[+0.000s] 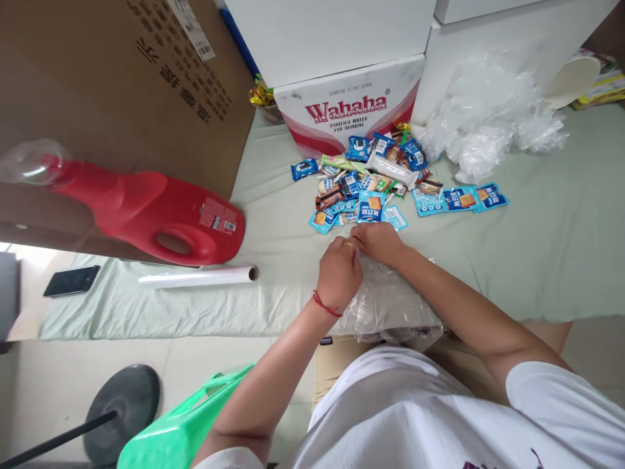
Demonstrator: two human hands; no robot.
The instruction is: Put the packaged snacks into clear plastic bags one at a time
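Note:
My left hand (pixel 340 270), with a red string round its wrist, is closed, its fingertips pinched together. Against it, my right hand (pixel 378 242) is closed too, and the fingers of both meet at the gathered edge of a clear plastic bag (pixel 395 303). The crinkled bag spreads from the hands toward my body, over the table's front edge. What exactly lies between the fingertips is hidden. Just beyond the hands is a pile of small wrapped snacks (pixel 371 176), with a light-blue packet (pixel 371 206) nearest. Several joined blue packets (pixel 460 198) lie to the right.
A Wahaha carton (pixel 351 104) stands behind the snacks. Crumpled clear plastic (pixel 488 111) lies at the back right. On the left are a red jug (pixel 166 215), a white roll (pixel 198 276), a phone (pixel 71 281) and a large cardboard box (pixel 122 78). A green basket (pixel 180 417) sits below.

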